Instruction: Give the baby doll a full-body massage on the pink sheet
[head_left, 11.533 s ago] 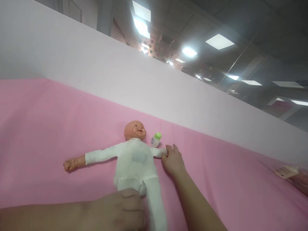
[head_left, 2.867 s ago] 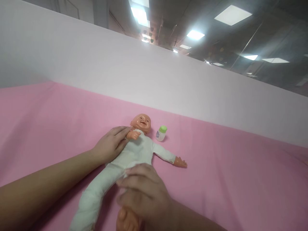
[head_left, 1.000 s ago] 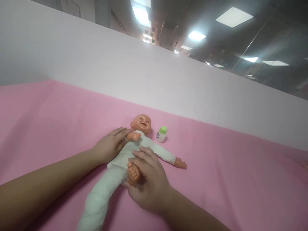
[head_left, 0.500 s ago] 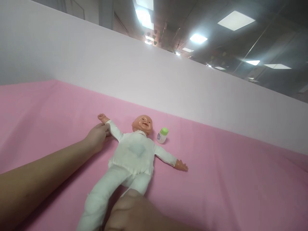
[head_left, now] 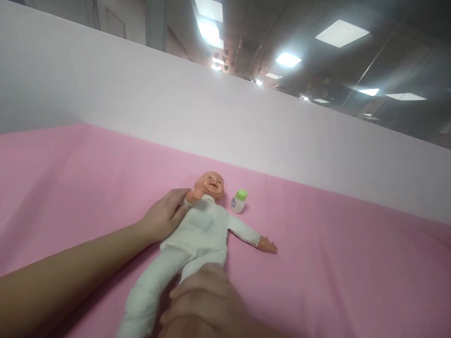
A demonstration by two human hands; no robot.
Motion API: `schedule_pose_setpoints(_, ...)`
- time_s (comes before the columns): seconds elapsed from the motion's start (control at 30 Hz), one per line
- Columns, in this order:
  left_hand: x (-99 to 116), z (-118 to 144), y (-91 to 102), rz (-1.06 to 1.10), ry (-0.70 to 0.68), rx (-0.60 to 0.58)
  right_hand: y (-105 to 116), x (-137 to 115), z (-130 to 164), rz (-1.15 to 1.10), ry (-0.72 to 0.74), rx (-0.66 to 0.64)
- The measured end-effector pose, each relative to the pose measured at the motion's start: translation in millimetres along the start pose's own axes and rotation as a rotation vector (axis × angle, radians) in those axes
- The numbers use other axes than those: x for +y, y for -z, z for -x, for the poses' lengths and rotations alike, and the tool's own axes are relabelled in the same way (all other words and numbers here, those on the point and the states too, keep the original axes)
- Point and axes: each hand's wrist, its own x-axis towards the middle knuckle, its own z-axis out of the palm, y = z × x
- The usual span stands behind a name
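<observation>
Pink sheet [head_left: 334, 263]: covers the whole surface; white wall [head_left: 246, 122] behind.
Doll [head_left: 197, 230]: lies face up on the sheet; we judge the work half done.
Left hand [head_left: 164, 218]: our grip folds one doll arm to its chest.
Right hand [head_left: 204, 305]: closed around one doll leg, the other leg free.
Small bottle [head_left: 238, 201]: near the head, not in our way.

You have one doll [head_left: 200, 225] in front of you, one small bottle [head_left: 238, 201] with a green cap, one pink sheet [head_left: 334, 263], and your two hands: left hand [head_left: 162, 218], right hand [head_left: 202, 305].
</observation>
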Motion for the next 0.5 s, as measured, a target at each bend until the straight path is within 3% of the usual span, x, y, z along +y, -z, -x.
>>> schedule_pose_setpoints(0.07,1,1,-1.0,-0.049,-0.093,-0.057,15,-2,-6,0.087,-0.055,0.106)
schedule_pose_setpoints(0.17,0,1,-0.9,-0.098,-0.121,-0.096,24,3,-9,0.206,-0.227,0.198)
schedule_pose_setpoints(0.27,-1,0,0.4,-0.117,-0.116,-0.116,22,16,-8,0.233,-0.311,0.125)
schedule_pose_setpoints(0.5,0,0,-0.7,-0.057,-0.081,-0.113,23,25,-7,0.210,-0.301,0.074)
